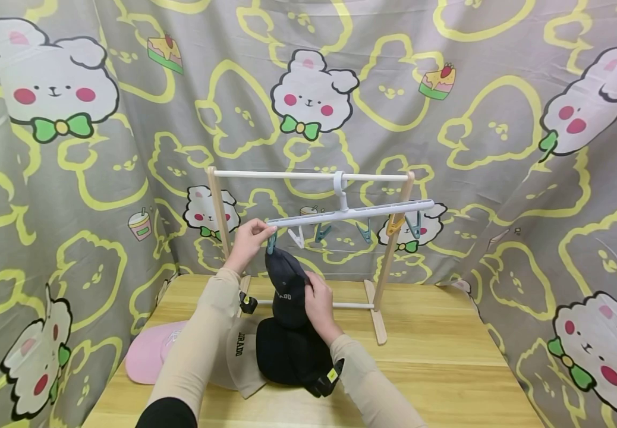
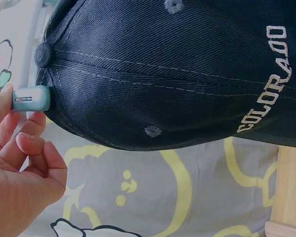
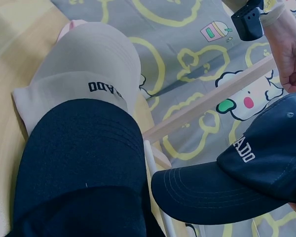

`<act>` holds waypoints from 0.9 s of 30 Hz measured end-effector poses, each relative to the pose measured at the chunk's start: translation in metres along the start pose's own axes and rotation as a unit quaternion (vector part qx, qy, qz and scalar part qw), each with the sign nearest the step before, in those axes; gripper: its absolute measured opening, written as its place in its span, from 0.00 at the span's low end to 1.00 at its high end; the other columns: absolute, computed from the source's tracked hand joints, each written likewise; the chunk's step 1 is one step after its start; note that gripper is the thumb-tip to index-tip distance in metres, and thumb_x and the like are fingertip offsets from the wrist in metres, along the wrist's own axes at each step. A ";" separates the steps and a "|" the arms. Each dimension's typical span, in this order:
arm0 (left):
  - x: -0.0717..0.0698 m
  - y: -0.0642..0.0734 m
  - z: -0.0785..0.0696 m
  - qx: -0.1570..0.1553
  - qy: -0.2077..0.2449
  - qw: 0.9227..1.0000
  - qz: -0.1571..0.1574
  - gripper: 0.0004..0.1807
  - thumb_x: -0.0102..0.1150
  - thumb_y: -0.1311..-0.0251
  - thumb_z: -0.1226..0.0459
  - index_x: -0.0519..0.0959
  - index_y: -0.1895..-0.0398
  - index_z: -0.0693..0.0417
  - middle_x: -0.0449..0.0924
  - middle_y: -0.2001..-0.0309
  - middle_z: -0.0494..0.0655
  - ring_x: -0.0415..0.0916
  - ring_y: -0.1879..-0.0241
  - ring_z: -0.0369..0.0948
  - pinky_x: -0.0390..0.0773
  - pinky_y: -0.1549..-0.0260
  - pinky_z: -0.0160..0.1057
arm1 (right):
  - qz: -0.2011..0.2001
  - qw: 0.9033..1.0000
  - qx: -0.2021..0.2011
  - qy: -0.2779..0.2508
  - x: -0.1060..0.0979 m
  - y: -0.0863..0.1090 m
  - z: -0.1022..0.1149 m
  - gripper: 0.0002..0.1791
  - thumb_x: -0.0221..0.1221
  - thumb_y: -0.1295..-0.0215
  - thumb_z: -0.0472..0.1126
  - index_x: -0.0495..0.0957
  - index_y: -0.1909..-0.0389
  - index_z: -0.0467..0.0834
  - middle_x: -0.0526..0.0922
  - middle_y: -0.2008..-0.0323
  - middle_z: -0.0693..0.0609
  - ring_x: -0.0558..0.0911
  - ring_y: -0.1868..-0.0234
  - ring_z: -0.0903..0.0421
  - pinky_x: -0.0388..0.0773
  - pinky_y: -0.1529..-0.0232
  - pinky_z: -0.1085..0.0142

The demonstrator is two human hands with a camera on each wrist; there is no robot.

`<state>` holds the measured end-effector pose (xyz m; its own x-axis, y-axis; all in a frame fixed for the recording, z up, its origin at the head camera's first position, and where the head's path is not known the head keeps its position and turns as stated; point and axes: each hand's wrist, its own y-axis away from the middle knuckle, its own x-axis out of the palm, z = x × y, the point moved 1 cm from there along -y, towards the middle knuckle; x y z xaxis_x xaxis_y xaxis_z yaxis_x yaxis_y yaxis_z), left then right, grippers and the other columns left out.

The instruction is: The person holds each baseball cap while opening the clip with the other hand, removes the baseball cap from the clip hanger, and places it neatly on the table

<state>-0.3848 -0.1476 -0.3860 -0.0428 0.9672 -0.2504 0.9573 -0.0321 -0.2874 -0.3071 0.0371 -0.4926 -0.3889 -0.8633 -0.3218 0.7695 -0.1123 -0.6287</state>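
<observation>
A navy baseball cap (image 1: 285, 279) with COLORADO lettering hangs crown-up below the left end of a white clip hanger (image 1: 356, 213). My left hand (image 1: 251, 242) pinches a teal clip (image 2: 32, 98) at the cap's crown, beside its top button. Whether the clip's jaws have closed on the fabric I cannot tell. My right hand (image 1: 320, 303) holds the cap at its right side, with the brim pointing down. Part of that hand is out of the right wrist view. Below lies a black cap (image 1: 282, 353), overlapping a beige cap (image 3: 84, 74).
A wooden rack (image 1: 308, 175) with a white top bar carries the hanger by its hook. Further clips hang along the hanger, including a white clip (image 1: 296, 236) and a yellow clip (image 1: 394, 224). At the left of the wooden table (image 1: 437, 356) lies a pink cap (image 1: 148, 352). Patterned curtains surround the table.
</observation>
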 end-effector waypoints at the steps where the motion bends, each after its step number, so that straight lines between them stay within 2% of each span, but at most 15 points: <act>1: 0.000 0.000 0.000 0.005 -0.001 1.000 -0.002 0.15 0.64 0.38 0.55 0.78 0.65 0.60 0.85 0.63 0.51 0.78 0.59 0.42 0.72 0.56 0.37 | 0.001 1.000 0.000 -0.001 0.000 0.000 0.000 0.14 0.53 0.36 0.27 0.83 0.56 0.40 0.86 0.56 0.44 0.84 0.52 0.47 0.80 0.49 0.53; 6: 0.000 0.000 0.000 0.018 0.002 1.000 -0.010 0.12 0.65 0.39 0.55 0.79 0.70 0.54 0.84 0.69 0.42 0.77 0.63 0.38 0.72 0.59 0.37 | 0.001 1.000 -0.001 -0.004 0.000 0.000 0.001 0.14 0.52 0.36 0.27 0.83 0.56 0.41 0.86 0.56 0.44 0.84 0.52 0.47 0.80 0.49 0.54; 11: -0.001 -0.001 0.001 0.010 -0.009 1.000 -0.007 0.13 0.64 0.38 0.54 0.79 0.67 0.56 0.85 0.66 0.45 0.77 0.62 0.37 0.72 0.59 0.37 | -0.002 1.000 -0.006 -0.003 0.000 0.000 0.001 0.14 0.53 0.37 0.26 0.83 0.56 0.40 0.86 0.56 0.43 0.84 0.52 0.47 0.80 0.50 0.53; 16: -0.001 -0.002 0.002 0.001 -0.010 1.000 -0.002 0.17 0.63 0.38 0.53 0.78 0.63 0.61 0.84 0.62 0.53 0.77 0.58 0.46 0.71 0.58 0.37 | -0.003 1.000 -0.003 -0.007 -0.001 0.001 0.000 0.15 0.53 0.37 0.25 0.83 0.56 0.40 0.86 0.57 0.44 0.84 0.52 0.47 0.80 0.50 0.53; 19: -0.002 -0.002 0.002 0.001 -0.006 1.000 -0.001 0.17 0.63 0.38 0.54 0.78 0.64 0.60 0.85 0.63 0.49 0.78 0.55 0.51 0.71 0.57 0.36 | -0.004 1.000 -0.002 -0.010 -0.002 0.001 0.000 0.15 0.53 0.37 0.25 0.83 0.56 0.40 0.86 0.56 0.44 0.84 0.52 0.47 0.80 0.50 0.53; 21: -0.002 -0.002 0.001 0.003 -0.004 1.000 -0.002 0.15 0.63 0.38 0.54 0.78 0.65 0.59 0.85 0.65 0.47 0.79 0.55 0.50 0.71 0.57 0.36 | -0.005 1.000 0.000 -0.011 -0.002 0.001 0.000 0.15 0.52 0.37 0.25 0.83 0.56 0.40 0.86 0.56 0.44 0.84 0.52 0.47 0.80 0.50 0.53; 27: -0.005 0.014 -0.031 -0.005 -0.002 1.000 0.003 0.13 0.61 0.36 0.62 0.78 0.63 0.67 0.84 0.62 0.57 0.76 0.62 0.41 0.71 0.61 0.35 | -0.006 1.000 0.004 -0.012 -0.004 0.002 0.000 0.15 0.52 0.38 0.25 0.83 0.56 0.40 0.86 0.57 0.44 0.84 0.52 0.47 0.80 0.50 0.53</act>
<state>-0.3626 -0.1448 -0.3606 -0.0375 0.9658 -0.2567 0.9605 -0.0360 -0.2758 -0.3042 0.0399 -0.4925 -0.3856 -0.8733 -0.2978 0.7696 -0.1264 -0.6259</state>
